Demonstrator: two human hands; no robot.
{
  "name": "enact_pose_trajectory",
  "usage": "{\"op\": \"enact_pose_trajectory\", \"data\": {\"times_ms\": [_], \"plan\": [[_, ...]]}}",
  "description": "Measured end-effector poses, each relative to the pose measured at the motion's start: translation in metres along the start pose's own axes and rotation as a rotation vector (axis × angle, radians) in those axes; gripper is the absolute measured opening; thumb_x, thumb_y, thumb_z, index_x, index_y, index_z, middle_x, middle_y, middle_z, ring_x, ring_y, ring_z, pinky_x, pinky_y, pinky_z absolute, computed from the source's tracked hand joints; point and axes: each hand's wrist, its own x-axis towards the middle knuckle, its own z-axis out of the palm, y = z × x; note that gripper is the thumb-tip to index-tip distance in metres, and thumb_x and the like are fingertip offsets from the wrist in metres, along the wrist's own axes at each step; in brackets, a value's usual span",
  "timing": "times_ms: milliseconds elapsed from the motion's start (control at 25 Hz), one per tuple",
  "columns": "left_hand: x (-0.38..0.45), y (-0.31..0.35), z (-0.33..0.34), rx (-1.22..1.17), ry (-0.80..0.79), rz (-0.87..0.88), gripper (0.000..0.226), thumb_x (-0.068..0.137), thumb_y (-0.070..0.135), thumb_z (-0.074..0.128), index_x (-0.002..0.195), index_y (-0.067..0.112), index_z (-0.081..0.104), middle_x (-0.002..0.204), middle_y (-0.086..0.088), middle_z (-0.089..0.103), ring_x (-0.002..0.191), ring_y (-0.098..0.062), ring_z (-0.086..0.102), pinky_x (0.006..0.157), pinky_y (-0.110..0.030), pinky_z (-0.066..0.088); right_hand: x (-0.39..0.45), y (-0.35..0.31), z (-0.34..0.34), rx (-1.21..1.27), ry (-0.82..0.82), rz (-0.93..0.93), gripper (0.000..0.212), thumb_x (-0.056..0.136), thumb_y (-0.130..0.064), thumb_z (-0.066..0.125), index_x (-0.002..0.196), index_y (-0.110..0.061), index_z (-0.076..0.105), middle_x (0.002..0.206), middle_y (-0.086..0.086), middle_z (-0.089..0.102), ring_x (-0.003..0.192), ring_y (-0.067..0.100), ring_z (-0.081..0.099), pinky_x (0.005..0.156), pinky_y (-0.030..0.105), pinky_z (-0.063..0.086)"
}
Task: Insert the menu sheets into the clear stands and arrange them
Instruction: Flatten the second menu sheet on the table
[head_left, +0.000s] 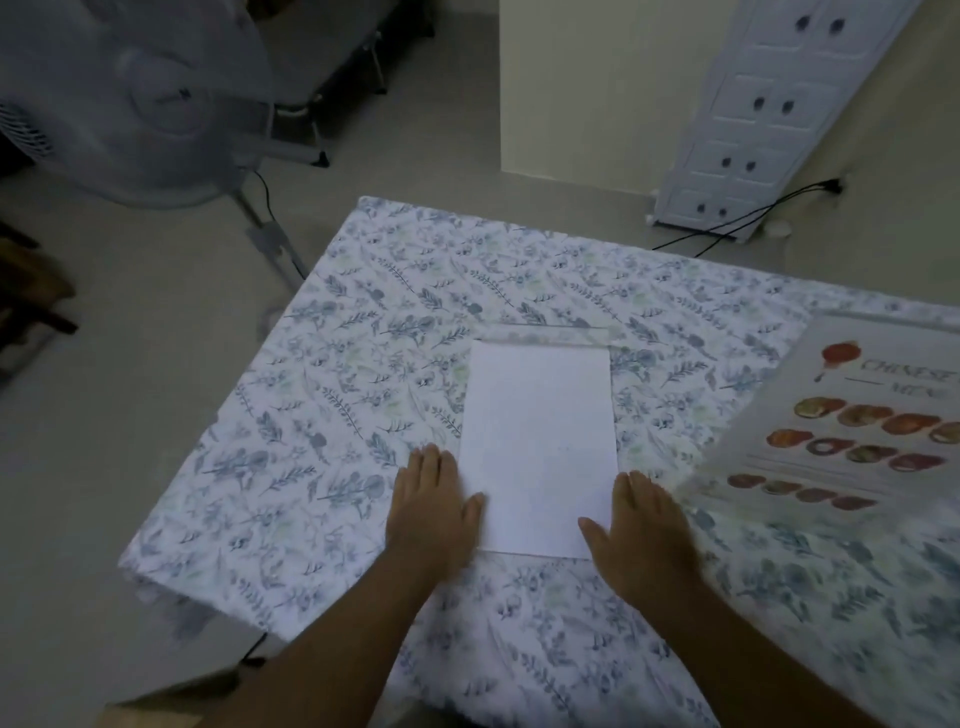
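Observation:
A white sheet (540, 441) lies blank side up in the middle of the table, inside or on a flat clear stand whose transparent far edge (550, 335) sticks out beyond it. My left hand (434, 506) rests flat at the sheet's left near edge, thumb on the paper. My right hand (641, 525) lies flat at the right near edge, thumb on the sheet's corner. A second clear stand (852, 415) with a printed Chinese menu of food pictures lies at the right, partly cut off by the frame.
The table wears a blue floral cloth (363, 364); its left corner and edges are close. A white standing fan (156, 104) is on the floor at the left, a white cabinet (769, 119) at the back right, with black cables near it.

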Motion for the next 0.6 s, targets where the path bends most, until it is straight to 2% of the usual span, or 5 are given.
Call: {"op": "enact_pose_trajectory", "data": {"times_ms": [120,200,280,360,600], "plan": [[0.003,-0.004,0.008,-0.222,-0.044,0.007,0.085,0.095,0.054,0.046,0.158,0.004,0.019,0.171,-0.02,0.004,0.158,-0.034,0.0,0.128,-0.047,0.008,0.007,-0.017,0.007,0.326,0.077,0.183,0.07,0.09,-0.045,0.065,0.143,-0.003,0.047,0.149,0.02,0.045,0.134,0.036,0.04,0.11,0.044,0.037],[0.006,-0.002,0.006,-0.416,-0.065,-0.017,0.074,0.085,0.048,0.056,0.143,0.005,0.042,0.163,-0.017,0.026,0.153,-0.035,0.019,0.123,-0.051,0.025,0.014,-0.026,0.007,0.576,0.057,0.335,0.06,0.078,-0.038,0.071,0.128,-0.008,0.062,0.135,0.019,0.055,0.121,0.036,0.051,0.105,0.046,0.046],[0.01,0.0,-0.001,-0.546,-0.013,-0.096,0.054,0.072,0.042,0.06,0.114,0.009,0.058,0.132,-0.009,0.053,0.127,-0.029,0.046,0.106,-0.047,0.045,0.02,-0.026,0.004,0.838,0.113,0.435,0.036,0.072,-0.031,0.069,0.104,-0.015,0.073,0.113,0.015,0.07,0.098,0.031,0.064,0.09,0.046,0.056],[0.015,-0.003,-0.012,-0.686,0.05,-0.161,0.043,0.067,0.038,0.061,0.101,0.013,0.068,0.109,-0.003,0.065,0.107,-0.024,0.059,0.088,-0.043,0.055,0.018,-0.022,0.0,1.045,0.089,0.499,0.014,0.086,-0.011,0.065,0.095,-0.014,0.075,0.097,0.011,0.075,0.084,0.027,0.067,0.079,0.039,0.055],[0.013,-0.021,-0.051,-1.096,0.028,-0.243,0.027,0.097,0.012,0.062,0.122,0.022,0.065,0.093,-0.01,0.075,0.081,-0.012,0.069,0.071,-0.034,0.059,-0.003,-0.004,-0.02,1.382,0.047,0.404,0.032,0.1,-0.002,0.056,0.125,-0.019,0.067,0.107,0.006,0.078,0.096,0.023,0.074,0.076,0.036,0.056]]}}
